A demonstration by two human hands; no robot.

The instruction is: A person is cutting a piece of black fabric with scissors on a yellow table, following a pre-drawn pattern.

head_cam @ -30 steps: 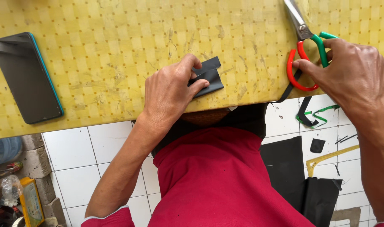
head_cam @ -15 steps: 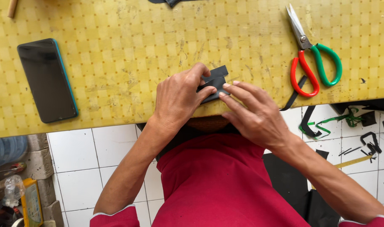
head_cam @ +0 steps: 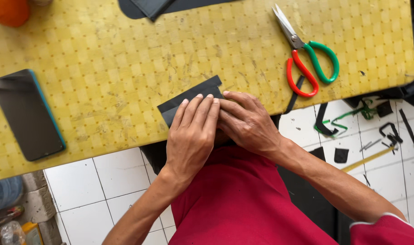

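While both hands work at the near edge of the desk, I see them pressed down together on a dark folded piece of sheet material. My left hand lies flat with its fingers held side by side over the lower part of the piece, and my right hand comes in from the right, its fingertips meeting the left ones on the same piece. Neither hand pinches or lifts it; both push it against the yellow chequered surface. That piece sits around the middle of the near edge, tilted, with its upper right corner pointing away from me.

Toward the far right corner lie scissors with one red and one green handle, blades closed and pointing to the far edge, well apart from my hands. A dark phone with a blue rim rests face up near the left edge. More dark sheet material shows at the far edge. Below the desk on the right, dark offcuts lie scattered on the white tiled floor.
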